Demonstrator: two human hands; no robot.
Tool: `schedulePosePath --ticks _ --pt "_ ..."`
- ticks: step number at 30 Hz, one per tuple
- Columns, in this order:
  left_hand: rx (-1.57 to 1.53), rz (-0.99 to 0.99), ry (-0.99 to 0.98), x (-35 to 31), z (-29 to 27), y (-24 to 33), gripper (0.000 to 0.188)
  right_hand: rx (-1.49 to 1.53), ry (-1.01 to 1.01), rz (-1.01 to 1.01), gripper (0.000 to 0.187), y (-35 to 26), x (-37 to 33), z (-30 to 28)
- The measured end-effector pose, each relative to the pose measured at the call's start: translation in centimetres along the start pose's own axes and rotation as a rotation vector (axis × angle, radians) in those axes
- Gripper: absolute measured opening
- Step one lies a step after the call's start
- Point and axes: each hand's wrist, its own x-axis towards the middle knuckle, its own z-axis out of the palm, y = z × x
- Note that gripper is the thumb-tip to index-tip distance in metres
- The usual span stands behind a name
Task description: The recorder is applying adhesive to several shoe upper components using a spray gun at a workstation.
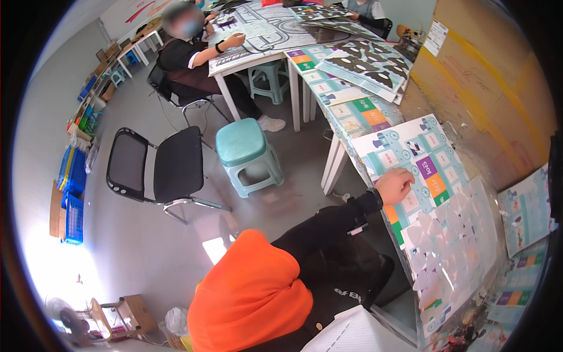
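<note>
My left hand (396,186), with a dark band at the wrist and a black sleeve, reaches in over the worktable at the right. Its fingers are bent and drawn together at a printed sheet (370,145) of pale blue, purple, orange and green blocks and wheel shapes. Whatever they may pinch is too small to make out. Just below the hand lies a pale, see-through sheet (478,220) with many irregular whitish shapes, overlapping the printed sheet. Orange cloth (252,293) covers my upper arm. My right hand is out of view.
A large taped cardboard box (487,88) stands along the table's far side. Sheets with dark shapes (366,64) lie farther up. A teal stool (240,144) and black chair (179,164) stand on the floor at left. A masked person (187,64) sits at a white table.
</note>
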Motion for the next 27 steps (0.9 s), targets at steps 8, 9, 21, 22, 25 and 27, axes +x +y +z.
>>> schedulePosePath --ticks 8,9,21,22,25,27 --pt "-0.211 -0.162 0.049 -1.8 -4.4 2.7 0.016 0.002 0.177 -0.196 0.016 -1.1 -4.1 0.0" --pt "-0.203 -0.193 0.028 -2.1 -5.8 3.5 0.018 0.004 0.193 -0.220 0.016 -1.4 -4.4 0.2" --pt "-0.141 -0.261 -0.126 -4.0 -15.1 8.8 0.025 0.415 0.034 0.121 0.038 -6.7 -6.3 0.7" --pt "-0.162 -0.234 -0.154 -3.8 -15.0 9.6 0.025 0.408 0.077 0.130 0.038 -5.4 -6.1 0.4" --pt "0.096 0.052 -0.028 -3.2 -16.3 13.8 0.051 0.446 0.041 0.179 0.036 -4.0 -6.8 0.0" --pt "0.325 0.329 0.110 -3.0 -17.7 16.3 0.064 0.332 0.104 0.169 0.036 -6.4 -7.0 0.6"
